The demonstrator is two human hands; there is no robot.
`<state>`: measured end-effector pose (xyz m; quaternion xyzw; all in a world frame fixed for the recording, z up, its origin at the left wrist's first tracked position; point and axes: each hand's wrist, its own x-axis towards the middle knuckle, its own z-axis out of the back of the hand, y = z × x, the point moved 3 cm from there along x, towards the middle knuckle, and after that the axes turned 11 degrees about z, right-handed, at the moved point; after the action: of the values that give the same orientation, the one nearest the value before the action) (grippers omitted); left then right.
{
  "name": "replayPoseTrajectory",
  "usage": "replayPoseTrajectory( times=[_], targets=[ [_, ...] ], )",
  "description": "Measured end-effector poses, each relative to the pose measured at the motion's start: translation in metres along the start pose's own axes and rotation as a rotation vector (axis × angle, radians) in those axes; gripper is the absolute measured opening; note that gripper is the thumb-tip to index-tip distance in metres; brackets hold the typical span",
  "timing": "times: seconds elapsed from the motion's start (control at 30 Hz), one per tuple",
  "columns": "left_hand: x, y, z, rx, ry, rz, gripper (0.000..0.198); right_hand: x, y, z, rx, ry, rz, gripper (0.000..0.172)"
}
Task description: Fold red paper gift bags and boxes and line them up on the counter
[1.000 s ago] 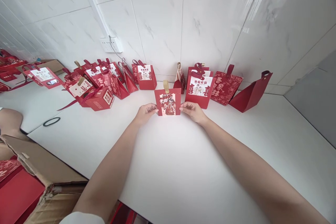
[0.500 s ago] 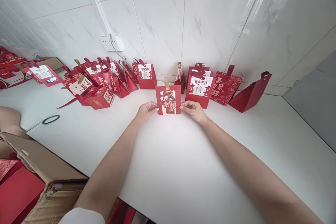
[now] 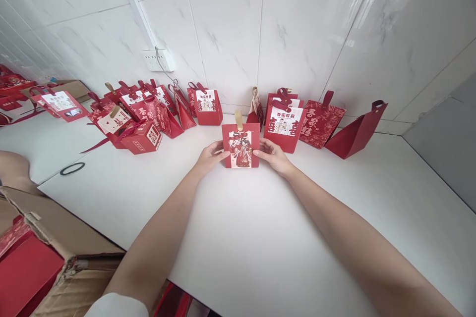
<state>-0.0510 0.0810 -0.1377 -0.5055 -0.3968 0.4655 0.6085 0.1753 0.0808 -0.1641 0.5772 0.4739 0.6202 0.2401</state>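
Observation:
A red gift box (image 3: 242,151) with a gold ribbon loop on top and a printed costumed figure on its front stands upright on the white table (image 3: 238,237). My left hand (image 3: 212,156) grips its left edge, thumb on the front and fingers behind. On the opposite edge, my right hand (image 3: 274,156) holds it the same way. Just behind my right hand is a red box with a white couple print (image 3: 284,126). Farther right are a floral-patterned red box (image 3: 323,121) and a plain red wedge-shaped box (image 3: 357,131).
Several more red gift boxes (image 3: 209,108) line the tiled wall. An opened cardboard carton (image 3: 67,228) with red boxes inside is at lower left. A dark ring (image 3: 72,169) lies on the table near another person's arm (image 3: 13,171). A power socket (image 3: 158,61) is on the wall.
The held gift box has come slightly nearer to me and a little right. My thumbs now lie farther over its front. The surrounding boxes stay where they were.

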Motion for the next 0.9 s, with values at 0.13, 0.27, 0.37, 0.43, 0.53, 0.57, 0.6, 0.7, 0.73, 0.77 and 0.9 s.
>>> replayPoseTrajectory(
  times=[0.13, 0.27, 0.37, 0.43, 0.53, 0.57, 0.6, 0.7, 0.73, 0.77, 0.9],
  targets=[
    [-0.0032, -0.0037, 0.0009, -0.050, 0.015, 0.046, 0.053, 0.0008, 0.0038, 0.0010, 0.042, 0.011, -0.045, 0.049],
    [-0.0039, -0.0036, -0.0002, -0.095, -0.008, 0.059, 0.053, 0.0017, 0.0064, 0.0004, 0.046, 0.008, -0.048, 0.048],
    [-0.0034, -0.0022, -0.0007, -0.087, -0.022, 0.063, 0.050, 0.0016, 0.0069, 0.0000, 0.031, 0.010, -0.050, 0.047],
    [-0.0032, -0.0017, -0.0007, -0.072, -0.032, 0.066, 0.048, 0.0013, 0.0069, 0.0000, 0.028, 0.006, -0.047, 0.046],
    [-0.0035, -0.0018, -0.0010, -0.064, -0.040, 0.071, 0.047, 0.0010, 0.0069, 0.0002, 0.035, -0.001, -0.035, 0.043],
    [-0.0037, -0.0019, -0.0013, -0.065, -0.040, 0.074, 0.047, 0.0010, 0.0068, 0.0003, 0.037, -0.002, -0.032, 0.043],
    [-0.0039, -0.0021, -0.0016, -0.068, -0.041, 0.076, 0.046, 0.0009, 0.0068, 0.0005, 0.036, -0.002, -0.032, 0.042],
    [-0.0042, -0.0022, -0.0027, -0.070, -0.034, 0.077, 0.042, 0.0008, 0.0068, 0.0009, 0.027, 0.001, -0.040, 0.042],
    [-0.0041, -0.0022, -0.0030, -0.067, -0.032, 0.074, 0.040, 0.0007, 0.0069, 0.0010, 0.026, 0.003, -0.044, 0.042],
    [-0.0041, -0.0020, -0.0031, -0.062, -0.032, 0.069, 0.038, 0.0007, 0.0071, 0.0011, 0.029, 0.002, -0.048, 0.042],
    [-0.0036, -0.0012, -0.0034, -0.040, -0.037, 0.057, 0.035, 0.0006, 0.0080, 0.0016, 0.057, -0.012, -0.050, 0.036]
  ],
)
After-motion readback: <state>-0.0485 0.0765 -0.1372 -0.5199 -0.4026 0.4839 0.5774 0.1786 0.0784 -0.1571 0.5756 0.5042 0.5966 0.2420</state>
